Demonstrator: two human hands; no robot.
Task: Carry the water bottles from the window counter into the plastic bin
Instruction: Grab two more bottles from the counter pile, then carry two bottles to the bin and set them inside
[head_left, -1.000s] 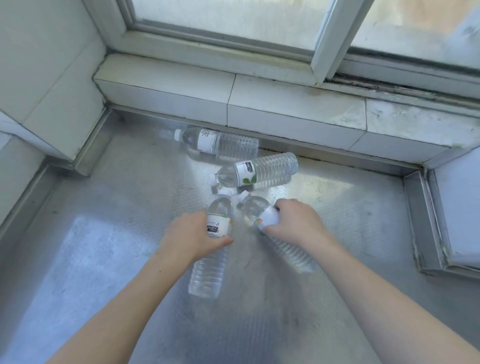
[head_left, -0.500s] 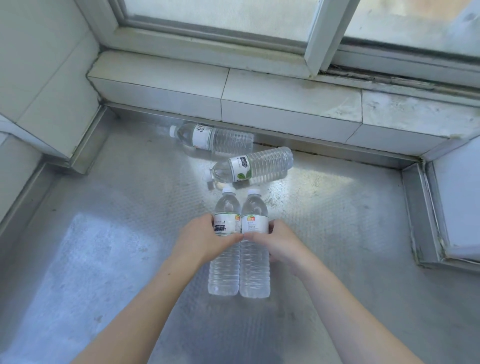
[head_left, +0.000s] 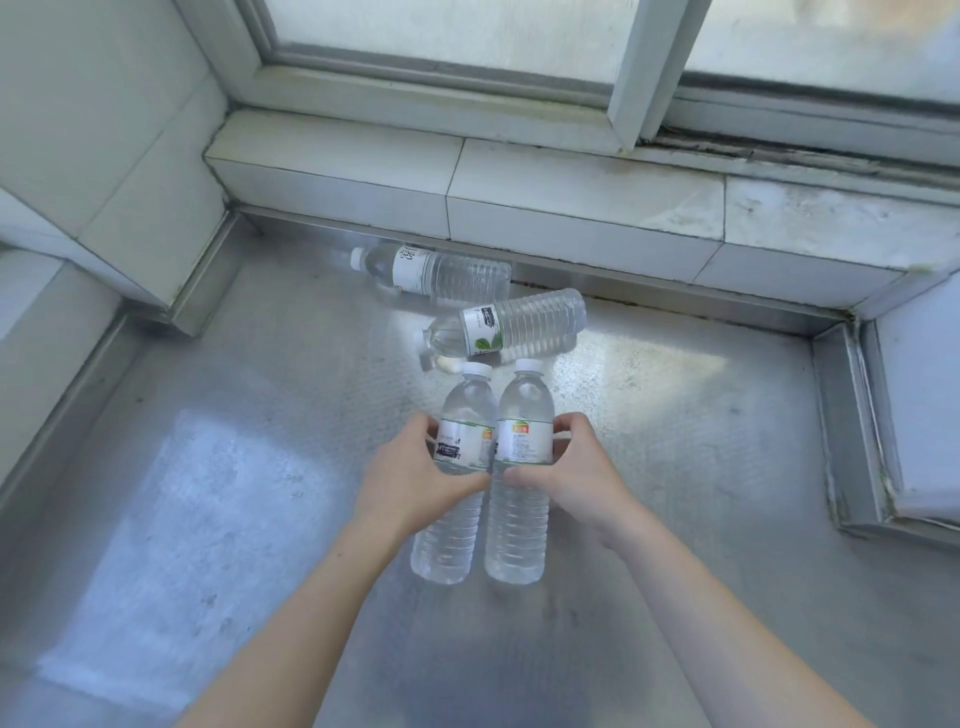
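Observation:
Two clear water bottles with white caps are held side by side above the metal counter (head_left: 218, 493). My left hand (head_left: 410, 483) grips the left bottle (head_left: 457, 467) around its label. My right hand (head_left: 576, 478) grips the right bottle (head_left: 522, 467) the same way. Their caps point toward the window. Behind them two more bottles lie on their sides: one with a green leaf label (head_left: 514, 327), and one farther back (head_left: 436, 270) close to the tiled ledge. The plastic bin is not in view.
A white tiled ledge (head_left: 571, 192) and window frame (head_left: 639, 83) run along the back. Tiled walls rise at the left (head_left: 104, 156), and a raised block with a metal rim (head_left: 924, 415) stands at the right.
Both hands have lifted their bottles off the counter, brought them together and turned them parallel. The two bottles at the back have stayed where they lay.

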